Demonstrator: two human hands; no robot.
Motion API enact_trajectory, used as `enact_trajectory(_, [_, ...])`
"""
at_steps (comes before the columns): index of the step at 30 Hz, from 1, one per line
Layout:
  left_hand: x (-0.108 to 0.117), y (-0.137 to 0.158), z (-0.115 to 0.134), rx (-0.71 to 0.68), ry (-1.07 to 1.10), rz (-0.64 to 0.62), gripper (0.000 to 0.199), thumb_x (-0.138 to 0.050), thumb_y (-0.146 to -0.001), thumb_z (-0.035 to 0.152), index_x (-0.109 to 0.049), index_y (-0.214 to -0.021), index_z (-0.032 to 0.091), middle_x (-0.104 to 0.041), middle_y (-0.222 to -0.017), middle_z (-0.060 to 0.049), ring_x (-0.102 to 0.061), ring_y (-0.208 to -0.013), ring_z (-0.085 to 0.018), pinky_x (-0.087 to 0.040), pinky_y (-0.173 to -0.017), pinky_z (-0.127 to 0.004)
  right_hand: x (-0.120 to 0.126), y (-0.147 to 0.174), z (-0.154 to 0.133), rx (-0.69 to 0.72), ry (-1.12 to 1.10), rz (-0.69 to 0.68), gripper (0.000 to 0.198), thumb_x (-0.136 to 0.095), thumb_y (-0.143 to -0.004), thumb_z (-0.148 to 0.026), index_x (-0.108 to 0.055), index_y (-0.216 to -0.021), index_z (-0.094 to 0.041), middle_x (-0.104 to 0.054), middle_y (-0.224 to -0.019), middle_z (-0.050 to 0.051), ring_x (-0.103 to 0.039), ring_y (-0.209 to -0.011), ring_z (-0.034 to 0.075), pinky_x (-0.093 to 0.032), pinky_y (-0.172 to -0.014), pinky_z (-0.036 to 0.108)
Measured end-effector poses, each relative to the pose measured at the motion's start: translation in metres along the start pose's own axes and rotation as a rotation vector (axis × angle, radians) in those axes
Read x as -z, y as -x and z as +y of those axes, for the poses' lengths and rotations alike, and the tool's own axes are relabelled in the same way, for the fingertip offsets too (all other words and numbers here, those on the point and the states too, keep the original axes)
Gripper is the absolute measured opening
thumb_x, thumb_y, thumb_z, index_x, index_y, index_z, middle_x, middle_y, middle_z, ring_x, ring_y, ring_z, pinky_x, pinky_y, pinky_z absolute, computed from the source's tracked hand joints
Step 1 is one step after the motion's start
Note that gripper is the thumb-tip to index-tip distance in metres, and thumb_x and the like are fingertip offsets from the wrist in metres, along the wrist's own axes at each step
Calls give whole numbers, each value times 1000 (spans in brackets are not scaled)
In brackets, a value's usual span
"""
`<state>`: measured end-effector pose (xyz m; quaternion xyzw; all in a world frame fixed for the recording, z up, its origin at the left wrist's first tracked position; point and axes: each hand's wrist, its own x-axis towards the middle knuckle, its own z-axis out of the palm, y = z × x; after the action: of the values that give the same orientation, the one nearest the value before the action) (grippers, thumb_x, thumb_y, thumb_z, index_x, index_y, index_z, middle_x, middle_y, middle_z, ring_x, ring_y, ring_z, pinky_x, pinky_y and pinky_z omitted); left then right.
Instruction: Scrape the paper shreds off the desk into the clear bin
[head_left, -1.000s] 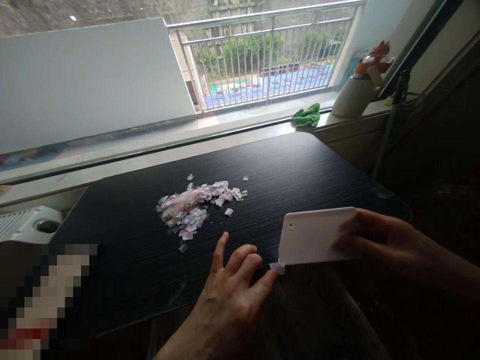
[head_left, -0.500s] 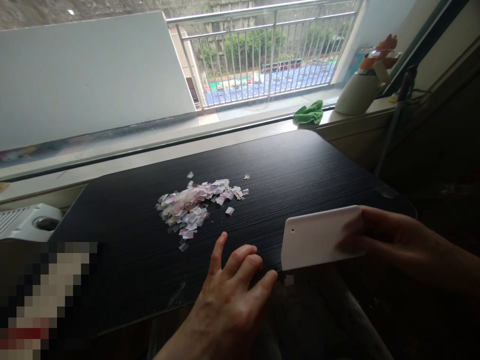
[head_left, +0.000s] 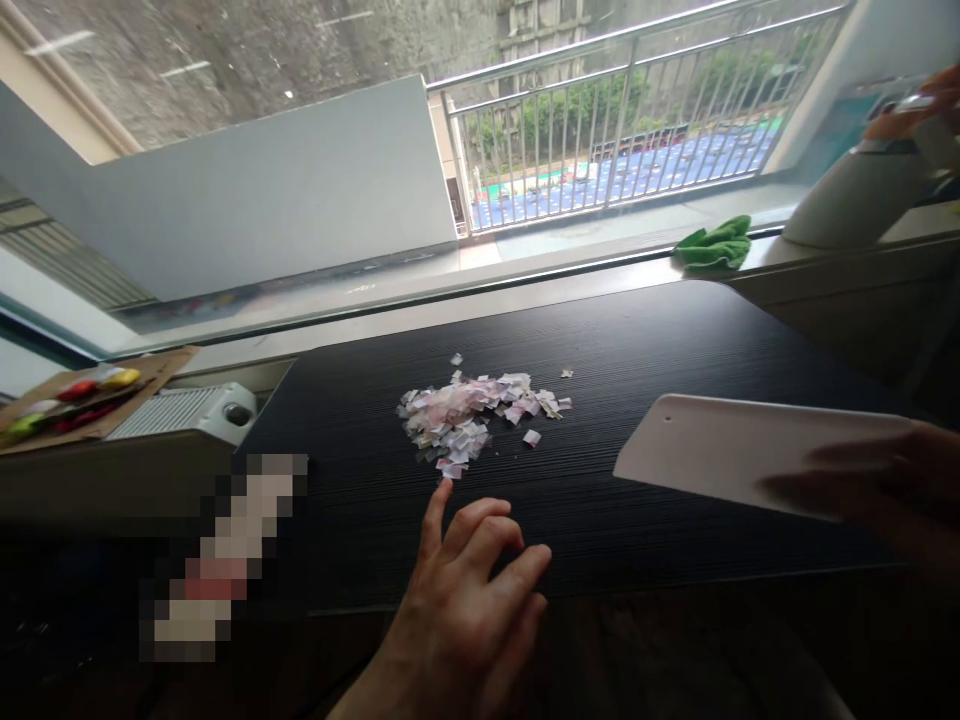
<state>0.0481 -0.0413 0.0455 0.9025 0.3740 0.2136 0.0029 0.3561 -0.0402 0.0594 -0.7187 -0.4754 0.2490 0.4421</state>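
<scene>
My left hand (head_left: 471, 585) is over the near side of the black table (head_left: 585, 325), fingers apart and partly bent, with nothing in it. Its outstretched little finger reaches the near edge of a loose pile of small cut paper pieces (head_left: 450, 410), pale pink and white; whether it touches them I cannot tell. At the right, my right hand (head_left: 900, 490) grips one end of a flat white plastic board (head_left: 750, 445) with a tiny hole near its corner. The board is tilted beside the table's right part. Shadow hides most of the right hand's fingers.
A green cloth (head_left: 716, 243) and a pale container (head_left: 855, 195) stand on the window sill (head_left: 525, 285). Left of the table are a white heater (head_left: 187, 410) and cardboard (head_left: 161, 375) with colourful items. A few paper pieces lie apart from the pile. One area at lower left is pixelated.
The view has swung left, so the table and pile appear further right. The white board has moved right and tipped flatter in my right hand. My left hand has come nearer the pile.
</scene>
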Motion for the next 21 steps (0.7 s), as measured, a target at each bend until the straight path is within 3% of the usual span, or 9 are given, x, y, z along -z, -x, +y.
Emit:
enact_trajectory(2, [4, 5, -8, 54, -10, 48, 27, -55, -85, 16, -66, -108, 23, -64, -95, -4, -57, -107, -20, -27, -113, -51, -16, -7, -7, 43, -67, 4, 19, -77, -61, -48, -64, -72, -39, -71, -78, -1, -68, -80, 26, -53, -78, 41])
enact_trajectory(8, [6, 24, -26, 149, -65, 148, 29, -55, -83, 12, -64, -108, 23, -62, -96, -3, -55, -107, -20, -28, -111, -52, -59, -29, -20, 178, -124, -199, 33, -71, -70, -53, -61, -85, -26, -73, -80, 5, -70, -77, 26, -53, -69, 39])
enact_trajectory(13, [6, 38, -37, 192, -107, 161, 31, -56, -83, 11, -63, -110, 23, -61, -97, -3, -55, -107, -20, -28, -110, -51, -58, -29, -17, 202, -36, -342, 37, -70, -69, -57, -62, -84, -24, -74, -83, 6, -69, -79, 26, -51, -72, 38])
enact_trajectory(17, [4, 39, -37, 223, -90, 163, 29, -55, -84, 11, -62, -109, 22, -61, -97, -3, -55, -107, -21, -28, -109, -51, -57, -32, -19, 218, -26, -331, 37, -69, -69, -57, -63, -84, -25, -74, -83, 5, -69, -78, 25, -52, -71, 36])
enact_trajectory(21, [3, 35, -34, 213, -77, 153, 29, -54, -85, 12, -61, -110, 23, -61, -97, -3, -54, -108, -21, -27, -110, -50, -66, -46, -18, 284, -56, -436, 40, -68, -68, -58, -63, -83, -22, -73, -79, 5, -68, -71, 22, -55, -66, 35])
